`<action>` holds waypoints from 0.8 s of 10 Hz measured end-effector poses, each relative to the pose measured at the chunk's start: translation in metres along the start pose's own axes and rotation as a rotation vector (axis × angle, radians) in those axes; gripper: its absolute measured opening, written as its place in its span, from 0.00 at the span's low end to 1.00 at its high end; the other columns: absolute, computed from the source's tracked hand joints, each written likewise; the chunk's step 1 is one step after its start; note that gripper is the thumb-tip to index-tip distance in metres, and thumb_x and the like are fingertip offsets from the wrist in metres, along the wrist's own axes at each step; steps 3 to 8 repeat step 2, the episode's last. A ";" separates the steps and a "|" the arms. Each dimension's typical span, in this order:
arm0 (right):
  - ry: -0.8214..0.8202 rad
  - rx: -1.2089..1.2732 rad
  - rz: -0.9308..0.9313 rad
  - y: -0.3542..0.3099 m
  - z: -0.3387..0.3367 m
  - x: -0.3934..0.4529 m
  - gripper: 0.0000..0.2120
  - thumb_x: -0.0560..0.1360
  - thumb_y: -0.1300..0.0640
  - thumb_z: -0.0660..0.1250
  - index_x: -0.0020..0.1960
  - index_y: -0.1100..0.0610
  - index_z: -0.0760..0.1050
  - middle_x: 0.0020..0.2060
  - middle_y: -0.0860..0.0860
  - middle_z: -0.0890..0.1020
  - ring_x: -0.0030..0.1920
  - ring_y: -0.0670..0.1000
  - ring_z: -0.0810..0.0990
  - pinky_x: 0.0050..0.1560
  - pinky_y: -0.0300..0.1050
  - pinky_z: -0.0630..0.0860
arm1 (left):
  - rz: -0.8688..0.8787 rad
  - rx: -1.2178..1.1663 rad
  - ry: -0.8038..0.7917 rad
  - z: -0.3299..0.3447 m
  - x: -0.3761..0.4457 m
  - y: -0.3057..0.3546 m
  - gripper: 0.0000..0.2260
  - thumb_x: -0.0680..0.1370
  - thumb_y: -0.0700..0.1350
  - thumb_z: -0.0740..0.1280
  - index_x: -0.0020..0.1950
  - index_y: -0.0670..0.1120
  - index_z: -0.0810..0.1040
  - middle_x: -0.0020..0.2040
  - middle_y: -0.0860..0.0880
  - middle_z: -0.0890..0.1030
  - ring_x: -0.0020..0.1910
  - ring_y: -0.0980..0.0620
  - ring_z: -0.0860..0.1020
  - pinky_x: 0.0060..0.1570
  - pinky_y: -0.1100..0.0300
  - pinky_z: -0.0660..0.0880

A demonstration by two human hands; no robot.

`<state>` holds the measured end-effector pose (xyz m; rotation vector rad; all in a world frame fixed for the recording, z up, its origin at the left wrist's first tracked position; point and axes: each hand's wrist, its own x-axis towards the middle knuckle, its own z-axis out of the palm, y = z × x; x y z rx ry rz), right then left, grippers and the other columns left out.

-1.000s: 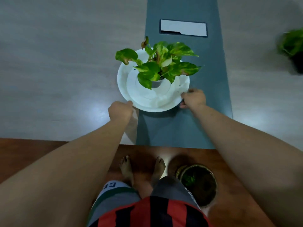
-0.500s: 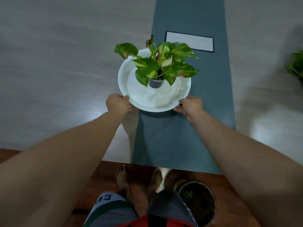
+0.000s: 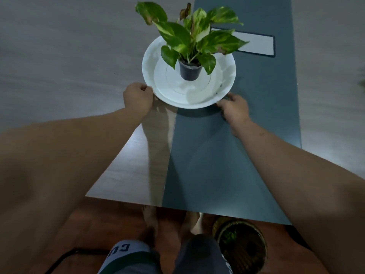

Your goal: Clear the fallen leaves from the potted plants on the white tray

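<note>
A round white tray [image 3: 158, 84] sits on the table, half on the grey wood, half on the teal strip. On it stands a small black pot [image 3: 190, 71] with a green and yellow leafy plant [image 3: 194, 34]; some leaf tips are brown. My left hand [image 3: 137, 97] grips the tray's near-left rim. My right hand [image 3: 234, 108] holds the near-right rim with its fingers under the edge. A few dark specks [image 3: 219, 89] lie on the tray near my right hand.
A white rectangle [image 3: 256, 45] is set into the teal strip [image 3: 246, 125] behind the tray. Below the table's front edge, a round woven basket [image 3: 242, 244] with plant scraps stands on the brown floor beside my bare feet.
The tray with the plant has slid farther from the table's front edge, both hands still on its rim. My view has moved in closer over the table.
</note>
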<state>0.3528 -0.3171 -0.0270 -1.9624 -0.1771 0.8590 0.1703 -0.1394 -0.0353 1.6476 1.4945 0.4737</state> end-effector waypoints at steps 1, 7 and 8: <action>0.070 -0.396 -0.230 0.024 -0.004 -0.012 0.22 0.71 0.56 0.65 0.64 0.59 0.74 0.54 0.54 0.82 0.56 0.56 0.80 0.59 0.49 0.76 | 0.273 0.227 0.012 0.002 -0.045 -0.016 0.11 0.80 0.46 0.58 0.45 0.45 0.78 0.42 0.49 0.78 0.43 0.51 0.76 0.43 0.64 0.66; 0.057 -0.688 -0.373 0.063 -0.007 -0.030 0.28 0.75 0.51 0.63 0.72 0.61 0.67 0.69 0.57 0.73 0.71 0.59 0.69 0.73 0.51 0.64 | 0.470 0.427 -0.111 0.015 -0.092 -0.053 0.18 0.82 0.50 0.54 0.66 0.44 0.73 0.67 0.46 0.75 0.68 0.47 0.72 0.65 0.58 0.69; 0.057 -0.688 -0.373 0.063 -0.007 -0.030 0.28 0.75 0.51 0.63 0.72 0.61 0.67 0.69 0.57 0.73 0.71 0.59 0.69 0.73 0.51 0.64 | 0.470 0.427 -0.111 0.015 -0.092 -0.053 0.18 0.82 0.50 0.54 0.66 0.44 0.73 0.67 0.46 0.75 0.68 0.47 0.72 0.65 0.58 0.69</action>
